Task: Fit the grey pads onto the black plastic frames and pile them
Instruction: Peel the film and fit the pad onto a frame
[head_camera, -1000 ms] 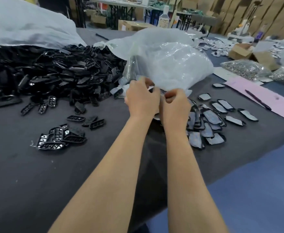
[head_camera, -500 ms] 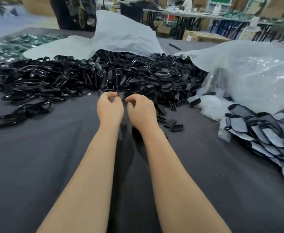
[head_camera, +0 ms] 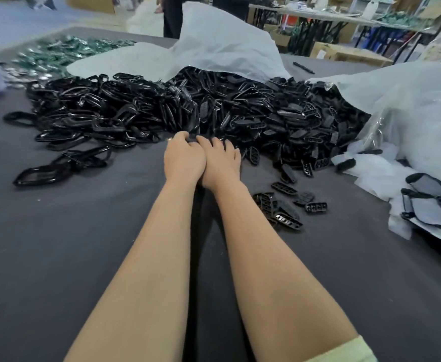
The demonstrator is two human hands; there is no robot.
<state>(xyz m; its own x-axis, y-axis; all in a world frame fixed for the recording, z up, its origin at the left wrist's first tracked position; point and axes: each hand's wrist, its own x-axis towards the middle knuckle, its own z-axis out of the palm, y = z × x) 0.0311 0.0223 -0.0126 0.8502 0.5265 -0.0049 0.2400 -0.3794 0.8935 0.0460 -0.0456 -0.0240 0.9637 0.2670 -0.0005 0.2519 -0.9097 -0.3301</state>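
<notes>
– Where the two bare forearms end, how do the hands lie?
– The left hand (head_camera: 184, 159) and the right hand (head_camera: 222, 163) lie side by side and touch each other, at the near edge of the heap of black frames (head_camera: 141, 118). The fingers of both are bent downward, and the fingertips meet the first pieces of the heap.
– Do they hold something?
– I cannot tell. The bent fingers hide what is under them, on the left as on the right.
– And around them?
– The heap runs from left to right across the worktop (head_camera: 57, 244), which has a dark grey cover. Its left part is large open loops, and its right part is smaller pieces with holes. A few small pieces (head_camera: 282, 210) lie apart, just right of the right forearm.
– Where are the grey pads?
– At the right edge. The grey pads (head_camera: 427, 212) sit inside black frames in an overlapping pile, well apart from the hands.
– What is farther?
– A white sheet (head_camera: 222, 40) covers the far side of the heap, and a clear bag (head_camera: 410, 108) lies on the right. A black pen (head_camera: 303, 67) lies far behind, and shiny green parts (head_camera: 65, 52) are on the far left. A pale green sleeve (head_camera: 355, 352) shows at the near right corner.
</notes>
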